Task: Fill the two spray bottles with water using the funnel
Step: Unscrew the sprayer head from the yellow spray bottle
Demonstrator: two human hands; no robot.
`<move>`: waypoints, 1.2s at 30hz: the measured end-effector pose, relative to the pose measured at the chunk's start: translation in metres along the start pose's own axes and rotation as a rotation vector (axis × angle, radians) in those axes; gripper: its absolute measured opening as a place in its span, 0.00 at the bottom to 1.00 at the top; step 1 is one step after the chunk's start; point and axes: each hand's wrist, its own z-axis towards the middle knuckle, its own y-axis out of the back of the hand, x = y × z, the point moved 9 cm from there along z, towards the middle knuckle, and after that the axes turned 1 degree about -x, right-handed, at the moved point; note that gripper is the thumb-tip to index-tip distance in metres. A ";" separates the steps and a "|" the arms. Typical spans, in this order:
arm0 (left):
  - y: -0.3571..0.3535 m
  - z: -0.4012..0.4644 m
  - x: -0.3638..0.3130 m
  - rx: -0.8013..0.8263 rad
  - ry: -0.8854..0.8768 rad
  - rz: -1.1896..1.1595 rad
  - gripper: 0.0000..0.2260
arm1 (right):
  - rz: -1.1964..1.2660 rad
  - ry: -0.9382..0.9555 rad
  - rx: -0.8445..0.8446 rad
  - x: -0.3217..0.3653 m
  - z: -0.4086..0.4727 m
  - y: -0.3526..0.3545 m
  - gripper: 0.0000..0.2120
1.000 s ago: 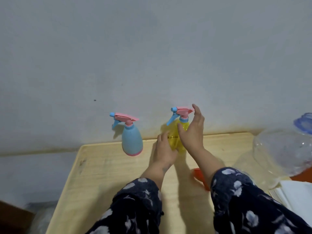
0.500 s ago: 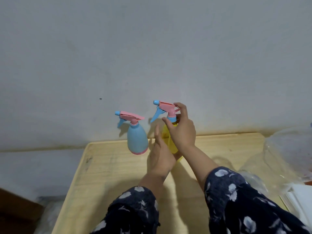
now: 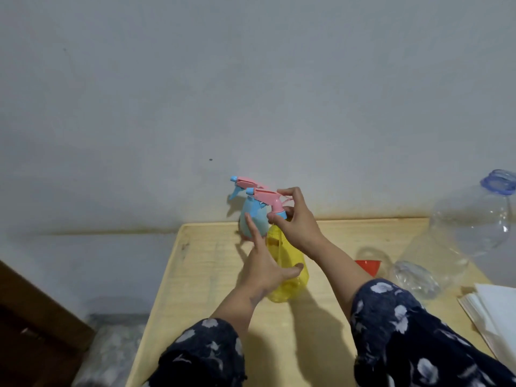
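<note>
1. A pale wooden table [image 3: 212, 289] stands against a plain grey-white wall [image 3: 251, 93]. Its left edge runs down toward the camera, with floor and something dark brown beyond it at the lower left.
2. The yellow spray bottle [image 3: 290, 263] is in the middle of the table, leaning toward the camera; whether its base rests on the wood I cannot tell. Its pink spray head [image 3: 266, 197] with a blue collar points left.
3. The left hand [image 3: 264, 268] is spread open against the yellow bottle's side, thumb across the front of the body and fingers stretched up its far side.
4. The right hand [image 3: 297, 219] is closed on the top of the same bottle, fingertips pinching the back of the pink head and the collar below it.
5. The blue spray bottle [image 3: 251, 222] stands upright just behind, near the wall, partly hidden by the yellow one's head and the left fingers.
6. A red funnel [image 3: 367, 266] lies on the table to the right, past the right forearm.
7. A big clear water jug [image 3: 480, 224] with a blue rim fills the right side, with a stack of white paper [image 3: 494, 311] in front of it.
8. Bare wood lies open on the table's left half and in front of the yellow bottle; the right side is crowded.
</note>
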 end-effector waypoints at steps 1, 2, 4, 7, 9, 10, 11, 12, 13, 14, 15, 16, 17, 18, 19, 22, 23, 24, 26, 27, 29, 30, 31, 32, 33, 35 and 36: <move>0.002 -0.008 0.007 0.035 -0.010 -0.019 0.65 | 0.041 -0.030 0.065 -0.003 -0.009 -0.008 0.19; 0.007 -0.016 0.013 0.057 -0.016 -0.020 0.64 | 0.073 -0.054 0.104 -0.006 -0.017 -0.014 0.19; 0.016 -0.030 0.025 0.054 -0.011 0.045 0.64 | 0.080 -0.063 0.083 -0.004 -0.034 -0.022 0.20; 0.023 -0.050 0.034 0.055 -0.006 0.241 0.64 | -0.023 -0.052 -0.160 0.003 -0.057 -0.019 0.24; 0.025 -0.060 0.038 0.059 -0.013 0.299 0.64 | -0.094 -0.038 -0.242 0.009 -0.069 -0.019 0.23; 0.026 -0.065 0.040 0.064 -0.010 0.298 0.64 | -0.086 -0.047 -0.228 0.009 -0.074 -0.021 0.21; 0.028 -0.070 0.043 0.071 0.000 0.283 0.64 | -0.040 -0.064 -0.186 0.007 -0.077 -0.024 0.20; 0.030 -0.075 0.046 0.075 0.008 0.271 0.64 | 0.028 -0.085 -0.124 0.004 -0.080 -0.027 0.19; 0.032 -0.078 0.048 0.076 0.011 0.265 0.64 | 0.088 -0.098 -0.057 0.002 -0.084 -0.030 0.20; 0.034 -0.082 0.050 0.076 0.013 0.267 0.64 | 0.105 -0.102 -0.007 0.001 -0.087 -0.031 0.20; 0.036 -0.085 0.051 0.076 0.014 0.276 0.63 | 0.092 -0.101 0.019 0.001 -0.092 -0.032 0.20; 0.038 -0.088 0.052 0.073 0.009 0.292 0.63 | 0.069 -0.109 0.014 0.001 -0.097 -0.031 0.21; 0.037 -0.090 0.051 0.069 -0.001 0.307 0.63 | 0.049 -0.120 -0.027 0.002 -0.102 -0.029 0.23; 0.036 -0.092 0.050 0.068 -0.011 0.316 0.63 | 0.021 -0.122 -0.090 0.004 -0.106 -0.027 0.25; 0.034 -0.094 0.049 0.066 -0.019 0.322 0.63 | -0.016 -0.109 -0.153 0.009 -0.110 -0.026 0.26; 0.031 -0.097 0.049 0.057 -0.023 0.300 0.64 | -0.064 -0.066 -0.187 0.017 -0.114 -0.028 0.25; 0.032 -0.098 0.050 0.057 -0.019 0.282 0.64 | -0.012 -0.063 -0.126 0.016 -0.114 -0.033 0.26; 0.034 -0.099 0.052 0.059 -0.018 0.269 0.64 | 0.039 -0.068 -0.052 0.015 -0.114 -0.036 0.27; 0.036 -0.099 0.053 0.072 -0.029 0.268 0.64 | 0.082 -0.071 0.045 0.016 -0.116 -0.039 0.28; 0.035 -0.099 0.052 0.077 -0.037 0.273 0.63 | 0.065 -0.066 0.043 0.017 -0.118 -0.038 0.28; 0.030 -0.098 0.048 0.087 -0.054 0.285 0.63 | -0.040 -0.037 -0.071 0.019 -0.119 -0.031 0.29; 0.026 -0.098 0.046 0.095 -0.067 0.290 0.63 | -0.096 -0.026 -0.143 0.020 -0.119 -0.026 0.30; 0.023 -0.098 0.044 0.103 -0.082 0.297 0.62 | -0.116 -0.031 -0.193 0.018 -0.118 -0.022 0.29; 0.020 -0.099 0.042 0.111 -0.099 0.304 0.61 | -0.096 -0.053 -0.212 0.014 -0.117 -0.019 0.30; 0.018 -0.099 0.041 0.123 -0.115 0.309 0.59 | -0.053 -0.078 -0.207 0.008 -0.116 -0.017 0.30; 0.014 -0.099 0.038 0.158 -0.140 0.296 0.56 | 0.022 -0.114 -0.154 0.000 -0.113 -0.014 0.32; 0.013 -0.098 0.037 0.178 -0.145 0.275 0.54 | 0.043 -0.129 -0.133 -0.002 -0.111 -0.012 0.32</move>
